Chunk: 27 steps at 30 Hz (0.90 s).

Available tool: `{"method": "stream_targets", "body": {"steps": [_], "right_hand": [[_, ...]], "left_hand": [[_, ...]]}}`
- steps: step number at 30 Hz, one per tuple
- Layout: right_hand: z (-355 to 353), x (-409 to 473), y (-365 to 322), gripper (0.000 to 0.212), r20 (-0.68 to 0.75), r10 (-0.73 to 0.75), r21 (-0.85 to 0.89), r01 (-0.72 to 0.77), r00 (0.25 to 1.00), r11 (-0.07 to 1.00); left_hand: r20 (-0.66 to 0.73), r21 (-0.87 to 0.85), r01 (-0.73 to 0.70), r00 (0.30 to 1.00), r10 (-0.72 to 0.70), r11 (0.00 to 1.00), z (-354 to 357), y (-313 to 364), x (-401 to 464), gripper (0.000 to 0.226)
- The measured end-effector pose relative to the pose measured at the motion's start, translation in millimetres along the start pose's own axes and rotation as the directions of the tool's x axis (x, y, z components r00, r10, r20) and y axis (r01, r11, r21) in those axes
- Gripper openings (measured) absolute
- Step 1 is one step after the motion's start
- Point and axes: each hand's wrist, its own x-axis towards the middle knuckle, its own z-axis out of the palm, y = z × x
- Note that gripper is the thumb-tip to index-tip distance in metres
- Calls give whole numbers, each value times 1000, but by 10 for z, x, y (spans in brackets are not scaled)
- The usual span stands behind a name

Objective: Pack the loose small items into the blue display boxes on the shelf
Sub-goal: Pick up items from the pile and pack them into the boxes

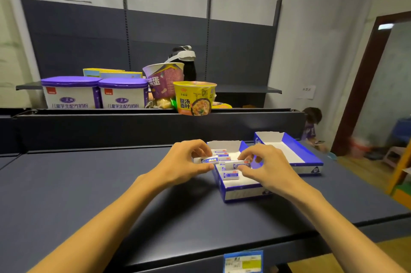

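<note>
While both hands work over a dark blue shelf, this is how things lie.

Left hand: the left hand (188,160) is curled, thumb and fingers pinching one small white-and-blue packet (206,160), held lengthwise just above the left wall of the nearer box.
Right hand: the right hand (262,167) is also curled, pinching a second small packet (237,164) over the middle of the same box.
Nearer box: a blue-and-white display box (242,193), open at the top, sits on the shelf straight ahead of the person. Several more small packets (230,175) lie inside it in a row running away from the viewer; the exact count is hard to tell because the hands cover part of it.
Farther box: a second blue display box (309,160) sits just to the right and a little further back, apart from the hands; only its white inside shows.
Shelf: the flat dark blue shelf (89,183) carries both boxes, and a blue price tag (243,262) hangs on its front edge.
Behind: on a higher ledge stand two white tubs with purple lids (71,92), a purple noodle cup (163,80) lying tilted, and a yellow noodle bowl (194,98) upright.
Far right: a seated person (312,126) is partly visible near a doorway, blurred.
</note>
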Motion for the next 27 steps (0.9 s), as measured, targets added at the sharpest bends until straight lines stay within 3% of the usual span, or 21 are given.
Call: {"method": "stream_targets", "body": {"steps": [11, 18, 27], "right_hand": [[-14, 207, 152, 25, 301, -101, -38, 118, 948, 992], [18, 288, 203, 29, 366, -154, -26, 176, 918, 984], [94, 396, 182, 33, 411, -193, -148, 274, 891, 950]], "left_hand": [[-121, 41, 152, 982, -146, 987, 283, 147, 80, 25], [-207, 60, 213, 958, -197, 975, 336, 202, -93, 24], [-241, 81, 240, 947, -215, 967, 276, 168, -168, 25]]}}
